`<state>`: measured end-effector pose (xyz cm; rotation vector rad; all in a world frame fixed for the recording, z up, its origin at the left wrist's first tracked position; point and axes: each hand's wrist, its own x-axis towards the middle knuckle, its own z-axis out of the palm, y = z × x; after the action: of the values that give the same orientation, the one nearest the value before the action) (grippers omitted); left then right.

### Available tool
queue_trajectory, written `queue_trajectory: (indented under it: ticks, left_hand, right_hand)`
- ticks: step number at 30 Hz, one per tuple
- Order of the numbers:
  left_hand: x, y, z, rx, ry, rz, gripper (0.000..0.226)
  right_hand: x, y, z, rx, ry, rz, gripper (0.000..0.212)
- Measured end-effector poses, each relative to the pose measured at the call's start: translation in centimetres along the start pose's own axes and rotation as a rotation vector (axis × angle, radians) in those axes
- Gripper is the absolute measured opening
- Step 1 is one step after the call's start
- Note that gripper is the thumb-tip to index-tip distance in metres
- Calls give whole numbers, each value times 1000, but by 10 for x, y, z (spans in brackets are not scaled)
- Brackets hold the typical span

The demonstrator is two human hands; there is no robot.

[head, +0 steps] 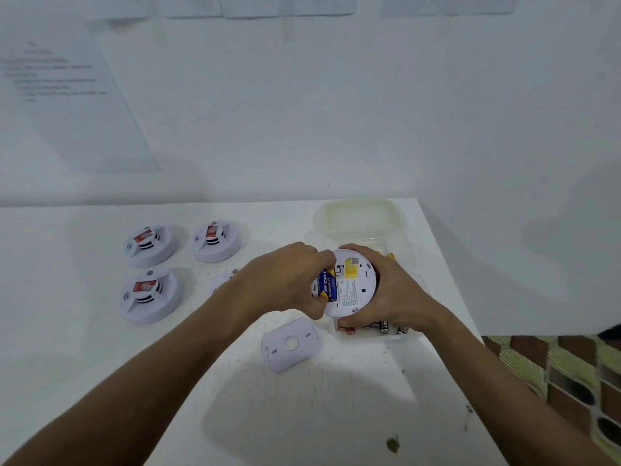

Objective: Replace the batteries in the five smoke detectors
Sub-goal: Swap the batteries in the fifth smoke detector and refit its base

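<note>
White table [100, 364] against white wall [336, 112]; patterned floor [571, 375] at right.

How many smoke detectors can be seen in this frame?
5: three sit at table left; one is mostly hidden behind the left wrist; one is held in both hands.

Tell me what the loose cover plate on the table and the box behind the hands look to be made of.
Cover plate: apparently moulded white plastic with a matt finish, going by its formed slots and round centre hole.
Box: seemingly translucent, slightly yellowed soft plastic; the wall shows faintly through it and its corners are rounded.
Table: white, scuffed; material unclear.
</note>
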<state>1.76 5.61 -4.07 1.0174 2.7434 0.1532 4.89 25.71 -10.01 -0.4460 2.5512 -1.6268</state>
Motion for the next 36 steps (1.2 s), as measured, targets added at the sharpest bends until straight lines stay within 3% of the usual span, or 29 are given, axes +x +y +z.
queue_trajectory:
  ticks: [4,11,13,20,25,30,32,36]
  left_hand:
    - [-1,4,-2,38,25,23,57]
    - [0,1,4,74,282,163,45]
    - [5,5,7,65,291,168,42]
    - [31,21,0,-389,418,82,23]
    - [42,39,0,-455,445,12,23]
    - [49,44,1,-667,586,-159,12]
    - [50,45,7,-725,510,-197,11]
    - [55,58,28,-701,203,-175,18]
  right_hand:
    - [3,0,-4,-8,17,-12,90]
    - [3,1,-20,47,88,8,88]
    - [2,1,-25,87,103,16,91]
    - [-6,3,-50,118,134,34,89]
    - [-15,9,-61,90,188,39,88]
    - [-31,18,-79,115,261,56,86]
    - [-40,22,-87,127,299,74,86]
    - [-56,28,-99,111,344,101,86]
